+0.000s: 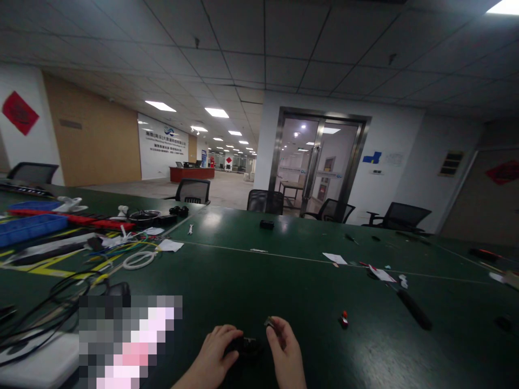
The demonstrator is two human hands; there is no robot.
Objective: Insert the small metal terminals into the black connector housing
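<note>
Apparently, work is partway along: a small metallic part [268, 322] is pinched in the right hand [287, 348], apart from the dark object [250, 346] gripped by the left hand [214, 354] over the green table [304, 292]. Nothing is seen joined between them; how much is finished or left cannot be told.

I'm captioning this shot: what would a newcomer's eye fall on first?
Low in the middle, over a green table, the left hand holds a black object and the right hand pinches a small piece. Next come the blue trays and tangled cables at the left, then the glass doors beyond the table.
</note>
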